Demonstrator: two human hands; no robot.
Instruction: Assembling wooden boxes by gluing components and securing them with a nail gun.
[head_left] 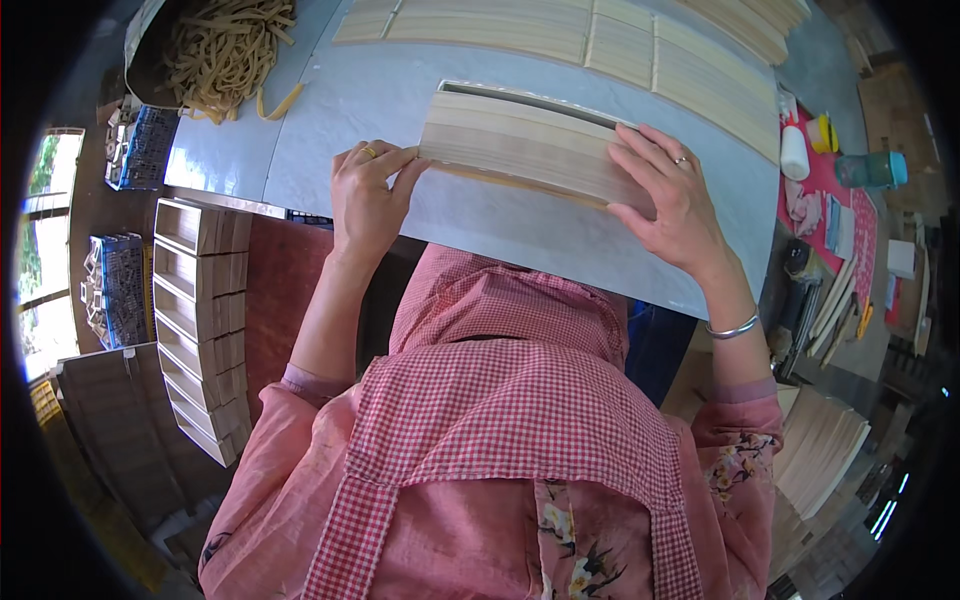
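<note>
A long, pale wooden box rests on the grey-white tabletop in front of me, with a dark narrow gap along its far upper edge. At its left end, my left hand pinches the near corner between thumb and fingers. Across the right end lies my right hand, its fingers over the top face and far edge and its thumb at the near edge, gripping the box. The underside and the right end behind my fingers are hidden.
Flat wooden panels lie along the table's far side. Tan flat bands fill a container at the far left. A stack of open wooden boxes stands left of the table. On the right are a white bottle, yellow tape and a teal bottle.
</note>
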